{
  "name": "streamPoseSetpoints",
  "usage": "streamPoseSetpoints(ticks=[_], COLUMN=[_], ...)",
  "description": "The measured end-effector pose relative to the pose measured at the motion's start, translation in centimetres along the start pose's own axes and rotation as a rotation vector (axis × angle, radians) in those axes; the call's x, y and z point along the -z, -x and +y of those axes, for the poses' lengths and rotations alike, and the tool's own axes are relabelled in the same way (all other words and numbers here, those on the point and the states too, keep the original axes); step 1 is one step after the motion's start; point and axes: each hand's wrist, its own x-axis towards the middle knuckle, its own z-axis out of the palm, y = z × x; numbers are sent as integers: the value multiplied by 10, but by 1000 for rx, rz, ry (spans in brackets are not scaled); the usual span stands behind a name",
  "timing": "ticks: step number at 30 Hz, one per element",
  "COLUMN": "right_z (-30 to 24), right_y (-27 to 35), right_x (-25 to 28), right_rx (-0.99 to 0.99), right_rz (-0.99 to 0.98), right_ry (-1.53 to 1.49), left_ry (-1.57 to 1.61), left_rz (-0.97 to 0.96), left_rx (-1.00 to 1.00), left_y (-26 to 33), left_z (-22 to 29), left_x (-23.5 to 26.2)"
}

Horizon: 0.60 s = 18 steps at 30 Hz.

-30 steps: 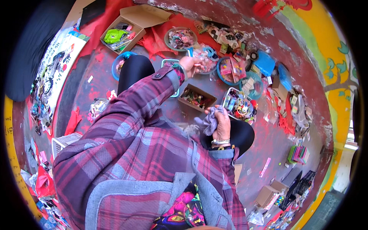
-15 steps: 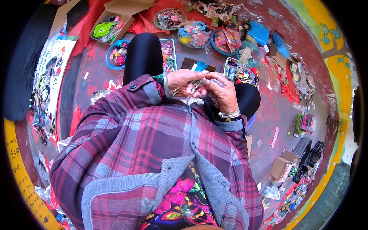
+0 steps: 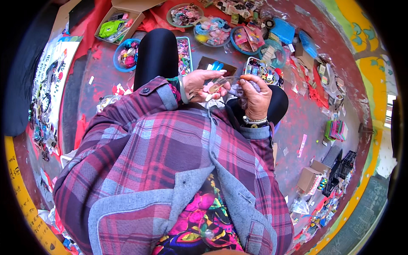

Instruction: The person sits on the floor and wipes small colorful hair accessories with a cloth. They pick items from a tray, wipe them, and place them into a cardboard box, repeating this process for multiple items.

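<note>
My left hand (image 3: 199, 83) is turned palm up above my lap. Its fingers curl around a bunch of small pink and shiny pieces (image 3: 211, 88), thin metallic ends sticking out by the wrist; their exact kind is unclear. Beside it, my right hand (image 3: 256, 98) is closed around a soft greyish-purple fabric piece (image 3: 243, 92) that hangs under the fingers. Right thumb and forefinger pinch the end of a thin, clear strip (image 3: 232, 79) reaching toward the left hand. What lies under the right palm is hidden.
Past my knees stand a blue basin (image 3: 116, 59) of trinkets, a white-rimmed tray (image 3: 191, 55) and several round bowls. An open cardboard box (image 3: 136, 22) is at the far left. Loose accessories lie on a white sheet (image 3: 70, 49) at left. Boxes (image 3: 307, 180) and black baskets (image 3: 349, 159) stand at right.
My hands have moved apart, the right one lifting its pinch to the right. A thin clear strip now spans between them. The left palm has opened up more, showing the pink pieces.
</note>
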Motion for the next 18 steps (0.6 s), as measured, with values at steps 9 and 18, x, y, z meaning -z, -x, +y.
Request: streamPoseSetpoints(ticks=[9,18], right_z=[8,10], right_y=[-2,-4], right_x=[11,11], right_rx=[325,360], right_rz=[-76,-59], right_ry=[266,314], left_ry=[76,-191], left_rz=[125,131], left_rx=[-21,-245], left_y=[4,6], left_z=[3,2], left_x=[-20,-14])
